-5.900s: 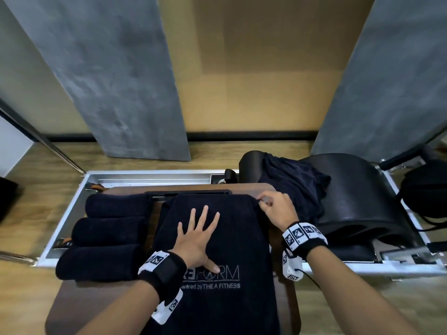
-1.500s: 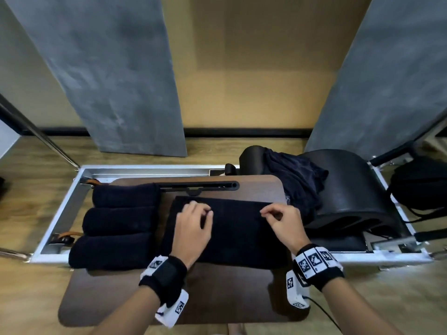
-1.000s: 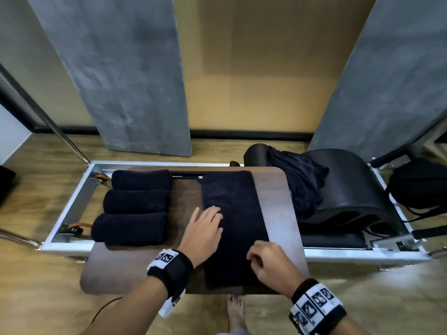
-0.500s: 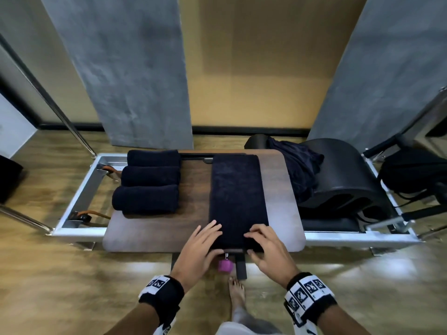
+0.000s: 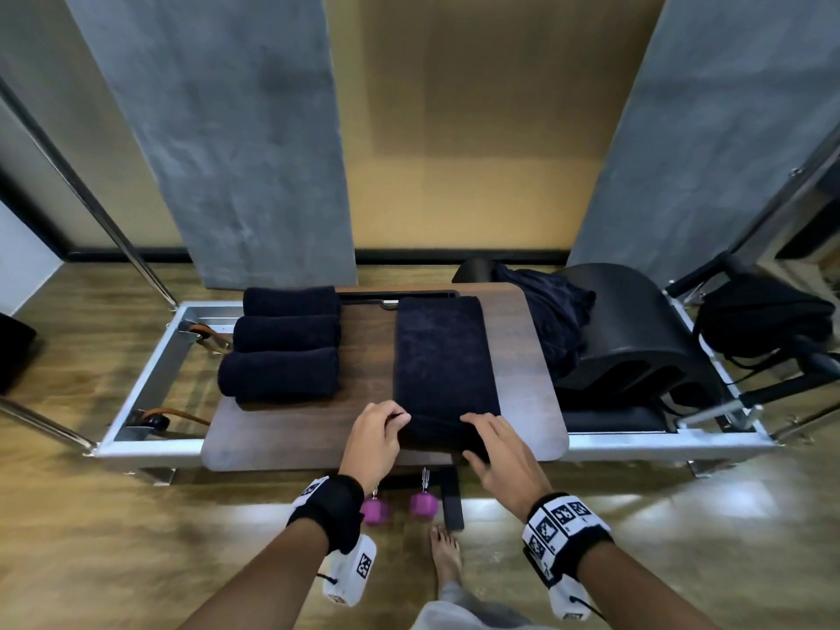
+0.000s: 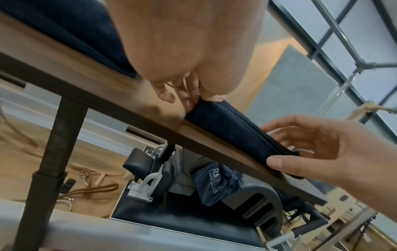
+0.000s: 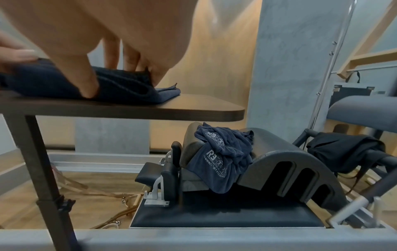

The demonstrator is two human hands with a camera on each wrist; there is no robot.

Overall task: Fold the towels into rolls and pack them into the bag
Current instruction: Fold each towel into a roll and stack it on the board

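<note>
Navy terry towel folded into a long strip [image 5: 443, 356] is lying on the brown wooden tabletop [image 5: 522, 352], near end rolled up under both hands. Left hand [image 5: 370, 436] fingers are curling round that roll's left end; right hand [image 5: 502, 452] fingers are bending over its right end, thumb pressing the front. Three rolled navy towels [image 5: 284, 343] are sitting well beyond the left fingertips.

The right hand [image 7: 103, 34] pressed curled fingers [image 7: 88, 81] into the dark folded towel [image 7: 128, 91] on the wooden tabletop [image 7: 193, 108] at ten o'clock. At five o'clock, a crumpled printed towel [image 7: 221, 163] draped over the black arched barrel [image 7: 285, 169].
</note>
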